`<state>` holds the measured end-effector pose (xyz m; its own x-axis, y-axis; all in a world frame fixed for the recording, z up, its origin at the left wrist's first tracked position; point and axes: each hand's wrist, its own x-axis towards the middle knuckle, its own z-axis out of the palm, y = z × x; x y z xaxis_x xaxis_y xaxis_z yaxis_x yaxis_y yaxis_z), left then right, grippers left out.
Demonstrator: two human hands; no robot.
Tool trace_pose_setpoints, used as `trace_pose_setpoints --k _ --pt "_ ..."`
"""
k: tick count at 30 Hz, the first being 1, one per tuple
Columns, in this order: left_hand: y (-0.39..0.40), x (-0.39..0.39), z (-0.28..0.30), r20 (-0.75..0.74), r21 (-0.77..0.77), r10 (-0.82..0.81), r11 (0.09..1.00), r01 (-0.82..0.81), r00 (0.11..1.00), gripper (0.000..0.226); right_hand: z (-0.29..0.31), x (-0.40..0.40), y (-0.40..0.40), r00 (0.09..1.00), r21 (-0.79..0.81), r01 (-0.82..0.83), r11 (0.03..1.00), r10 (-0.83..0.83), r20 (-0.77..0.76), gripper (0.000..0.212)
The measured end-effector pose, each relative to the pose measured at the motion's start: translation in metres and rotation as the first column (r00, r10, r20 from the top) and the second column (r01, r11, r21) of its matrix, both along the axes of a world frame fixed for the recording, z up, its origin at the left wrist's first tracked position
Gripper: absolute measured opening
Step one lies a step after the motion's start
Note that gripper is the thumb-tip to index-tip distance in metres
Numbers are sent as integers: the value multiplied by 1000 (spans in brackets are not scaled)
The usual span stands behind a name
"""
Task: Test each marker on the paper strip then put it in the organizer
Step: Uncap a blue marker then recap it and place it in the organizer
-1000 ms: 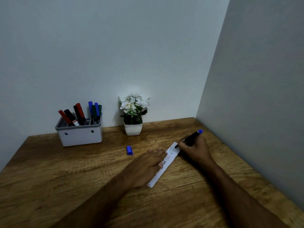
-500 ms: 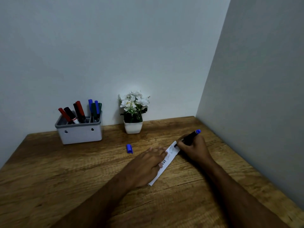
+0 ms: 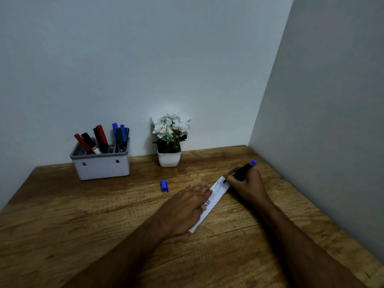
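1. Head camera: our right hand (image 3: 248, 187) grips a black marker (image 3: 241, 172), fingers curled round it, its tip touching the far end of the paper strip (image 3: 209, 204).
2. Our left hand (image 3: 185, 206) lies flat on the strip, fingers straight, pressing it to the wooden table (image 3: 83, 225).
3. We see a blue cap (image 3: 164, 186) lying loose left of the strip.
4. We see the grey organizer (image 3: 101, 165) by the wall, holding markers, beside a potted plant (image 3: 169, 140).
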<state>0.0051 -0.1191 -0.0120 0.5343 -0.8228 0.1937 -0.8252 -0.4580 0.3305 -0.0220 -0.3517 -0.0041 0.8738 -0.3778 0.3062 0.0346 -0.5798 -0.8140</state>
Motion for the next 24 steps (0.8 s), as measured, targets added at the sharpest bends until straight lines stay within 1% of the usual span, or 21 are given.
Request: trace_pose_setpoints --k 11,16,20,24 --pt "-1 1 -3 1 0 -4 1000 4 1000 50 -1 3 -3 998 8 56 998 -56 20 12" --pt "-1 3 -5 9 -7 -4 1000 4 1000 49 0 4 0 998 4 65 998 -65 0 11" --pt "0 -1 -2 8 -13 -4 1000 4 1000 49 2 4 0 994 -2 107 994 -107 26 13" --pt "-1 2 -1 10 -11 -4 1000 5 1000 49 1 4 0 999 39 37 999 -38 3 11"
